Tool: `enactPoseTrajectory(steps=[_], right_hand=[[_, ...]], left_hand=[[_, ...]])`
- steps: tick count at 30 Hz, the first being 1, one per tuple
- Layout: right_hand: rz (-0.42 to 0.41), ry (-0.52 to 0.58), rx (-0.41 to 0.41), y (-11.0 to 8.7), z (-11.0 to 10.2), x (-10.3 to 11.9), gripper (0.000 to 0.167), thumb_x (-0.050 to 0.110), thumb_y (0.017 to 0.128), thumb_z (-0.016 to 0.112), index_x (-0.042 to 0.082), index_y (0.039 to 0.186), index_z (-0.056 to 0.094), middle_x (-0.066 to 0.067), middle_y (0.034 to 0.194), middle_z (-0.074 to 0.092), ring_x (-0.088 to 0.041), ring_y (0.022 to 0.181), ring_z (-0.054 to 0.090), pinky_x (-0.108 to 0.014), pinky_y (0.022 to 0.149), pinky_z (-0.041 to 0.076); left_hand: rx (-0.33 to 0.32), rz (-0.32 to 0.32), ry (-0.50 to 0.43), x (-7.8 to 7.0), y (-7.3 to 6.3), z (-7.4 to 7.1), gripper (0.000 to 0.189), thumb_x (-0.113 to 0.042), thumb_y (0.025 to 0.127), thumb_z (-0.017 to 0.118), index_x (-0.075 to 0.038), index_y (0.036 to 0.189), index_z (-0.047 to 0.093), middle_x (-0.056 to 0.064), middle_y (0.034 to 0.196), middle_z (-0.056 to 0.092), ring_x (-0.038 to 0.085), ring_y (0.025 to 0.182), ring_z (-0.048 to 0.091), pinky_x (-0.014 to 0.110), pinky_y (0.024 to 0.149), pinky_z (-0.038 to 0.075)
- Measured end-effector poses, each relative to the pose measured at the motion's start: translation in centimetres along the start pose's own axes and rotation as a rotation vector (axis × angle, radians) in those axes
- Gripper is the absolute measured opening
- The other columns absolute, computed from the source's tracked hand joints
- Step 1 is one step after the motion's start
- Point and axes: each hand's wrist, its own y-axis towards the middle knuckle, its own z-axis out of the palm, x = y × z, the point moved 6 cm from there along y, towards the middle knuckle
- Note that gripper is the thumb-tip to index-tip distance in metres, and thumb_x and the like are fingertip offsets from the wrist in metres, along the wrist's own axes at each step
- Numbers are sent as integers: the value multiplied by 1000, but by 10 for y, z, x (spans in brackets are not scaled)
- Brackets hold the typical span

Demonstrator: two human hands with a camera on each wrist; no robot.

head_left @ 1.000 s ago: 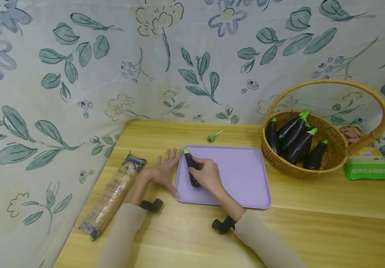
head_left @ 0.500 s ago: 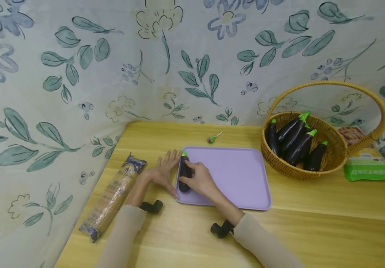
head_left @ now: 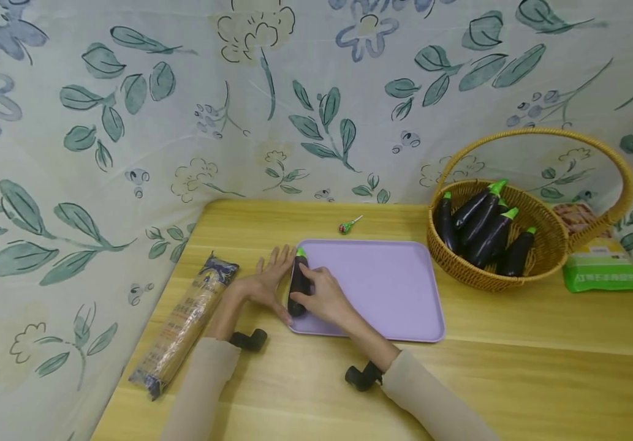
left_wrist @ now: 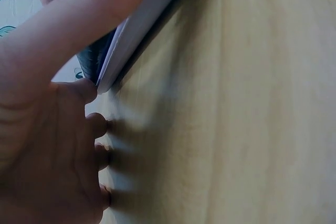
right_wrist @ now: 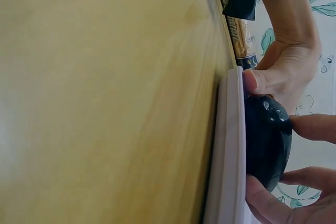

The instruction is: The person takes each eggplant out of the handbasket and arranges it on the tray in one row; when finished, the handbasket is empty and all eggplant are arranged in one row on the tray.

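A dark purple eggplant (head_left: 299, 288) with a green stem end lies lengthwise along the left rim of a lilac tray (head_left: 382, 285). My right hand (head_left: 325, 296) grips it from the right side, thumb toward the near end and fingers over its top. In the right wrist view the eggplant's (right_wrist: 266, 140) rounded near end shows glossy between the fingertips, low against the tray's edge. Spread wide, my left hand (head_left: 265, 285) rests along the tray's left side, with its thumb at the near left corner and fingertips on the table by the far left corner.
A wicker basket (head_left: 478, 278) with a tall handle holds several eggplants at the right. Beside it lies a green and yellow bag (head_left: 603, 275). A lollipop (head_left: 347, 226) is behind the tray; a long noodle packet (head_left: 184, 327) lies left of my left arm.
My right hand has shifted the eggplant left across the tray to its left rim and straightened it from a slant. The left hand stays in place.
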Motion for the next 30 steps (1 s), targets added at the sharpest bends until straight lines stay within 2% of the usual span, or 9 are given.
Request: enactPoseTrajectory(steps=[9, 21, 30], right_hand=[[-5, -7, -14, 2, 1, -1, 72, 22, 93, 77, 0, 153, 45, -26, 135, 57, -37, 123, 56, -53, 105, 52], [5, 14, -31, 2, -1, -2, 68, 26, 95, 74, 5, 154, 47, -27, 137, 57, -38, 123, 58, -53, 102, 54], [7, 1, -15, 2, -5, -5, 70, 29, 95, 74, 7, 155, 47, -26, 135, 60, -35, 122, 59, -52, 100, 54]], left_hand=[[3, -6, 3, 1, -1, 1, 159, -46, 61, 99, -9, 164, -17, 20, 169, -27, 42, 156, -27, 68, 124, -17], [-5, 6, 21, 0, 1, 1, 159, -47, 61, 99, -8, 164, -16, 21, 169, -26, 42, 156, -26, 68, 124, -16], [-9, 8, 18, 1, 2, 1, 160, -47, 60, 99, -8, 164, -16, 21, 169, -26, 43, 156, -27, 69, 124, -17]])
